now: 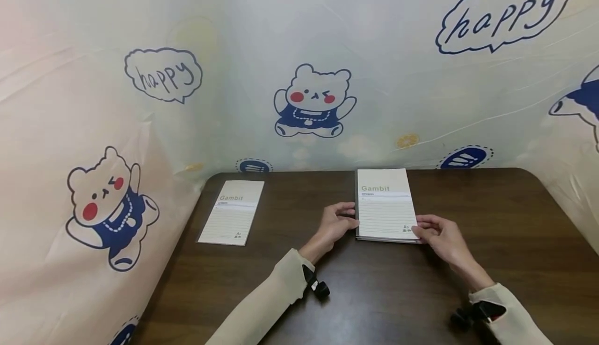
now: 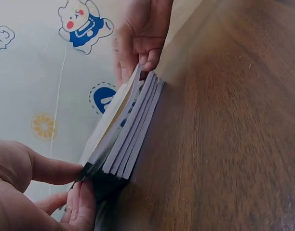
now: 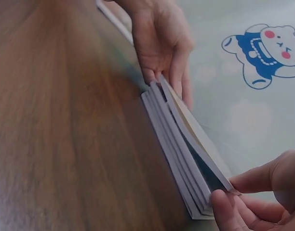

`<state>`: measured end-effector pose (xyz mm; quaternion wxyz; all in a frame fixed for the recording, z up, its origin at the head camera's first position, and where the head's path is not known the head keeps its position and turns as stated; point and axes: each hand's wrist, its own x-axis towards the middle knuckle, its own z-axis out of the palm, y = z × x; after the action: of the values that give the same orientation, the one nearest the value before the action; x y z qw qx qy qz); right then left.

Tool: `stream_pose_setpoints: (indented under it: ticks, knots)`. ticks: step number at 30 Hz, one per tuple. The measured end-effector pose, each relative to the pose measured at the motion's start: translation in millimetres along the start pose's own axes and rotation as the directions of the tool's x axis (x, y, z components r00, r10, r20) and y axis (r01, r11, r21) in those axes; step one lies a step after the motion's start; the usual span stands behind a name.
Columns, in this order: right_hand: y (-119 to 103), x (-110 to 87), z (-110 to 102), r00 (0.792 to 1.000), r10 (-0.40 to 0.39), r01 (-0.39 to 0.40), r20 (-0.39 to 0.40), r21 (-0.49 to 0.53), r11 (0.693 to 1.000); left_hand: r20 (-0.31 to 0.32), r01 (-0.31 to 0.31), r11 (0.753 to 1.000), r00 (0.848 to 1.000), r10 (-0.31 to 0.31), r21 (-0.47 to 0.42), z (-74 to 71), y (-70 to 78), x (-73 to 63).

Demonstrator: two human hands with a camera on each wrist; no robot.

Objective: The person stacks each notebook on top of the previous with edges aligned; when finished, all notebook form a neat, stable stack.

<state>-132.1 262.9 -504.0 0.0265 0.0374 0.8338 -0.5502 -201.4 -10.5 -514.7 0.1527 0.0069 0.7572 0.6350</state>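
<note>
A stack of notebooks [image 2: 138, 132] with white page edges lies on the table, toward its far edge. Its top notebook [image 1: 386, 207] has a white cover printed "Gambit" with ruled lines. My left hand [image 1: 333, 226] pinches that notebook at its dark spine, on the left side. On the opposite side, my right hand [image 1: 443, 238] pinches its right edge between thumb and fingers. Both wrist views show the top notebook bowed up, with a gap between it and the several notebooks beneath. Part of the spine side is hidden behind the left fingers in the left wrist view.
A single matching notebook [image 1: 231, 212] lies flat on the left of the dark wood table [image 1: 299, 293]. Behind the table and along its left side hangs a pale curtain [image 1: 243, 64] with bear drawings. Small black devices are strapped on both wrists.
</note>
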Motion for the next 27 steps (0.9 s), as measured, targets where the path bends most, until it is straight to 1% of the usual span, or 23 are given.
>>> stream_pose_setpoints:
  ticks: [3,6,10,12,20,24,27]
  knots:
    - [0.3,0.4,1.0,1.000,-0.024,0.023,-0.012,-0.067,0.997,-0.013,-0.002,1.000,1.000,0.002,0.006,-0.5,-0.8,0.3]
    - [0.0,0.3,1.5,0.999,-0.035,0.030,-0.033,-0.146,0.989,-0.014,-0.010,1.000,1.000,0.010,0.014,-1.1,-1.6,0.6]
    - [0.3,-0.5,2.4,0.997,-0.054,0.037,-0.060,-0.255,0.966,-0.008,-0.004,1.000,1.000,0.004,0.029,-1.9,-1.8,0.5]
    - [0.8,-1.0,3.7,0.995,-0.065,0.041,-0.070,-0.293,0.955,-0.006,-0.002,1.000,1.000,0.002,0.032,-2.4,-1.6,0.0]
    - [1.3,-0.4,6.7,0.991,-0.098,0.061,-0.090,-0.349,0.935,0.009,-0.029,0.999,1.000,0.029,0.041,-4.2,-4.5,1.9]
    - [0.2,-0.2,6.7,0.989,-0.117,0.077,-0.087,-0.372,0.925,0.014,-0.019,0.999,1.000,0.018,0.048,-3.8,-4.8,2.5]
    - [-0.3,0.1,6.9,0.983,-0.151,0.100,-0.100,-0.394,0.914,0.030,-0.003,0.998,1.000,0.001,0.060,-4.8,-4.1,1.6]
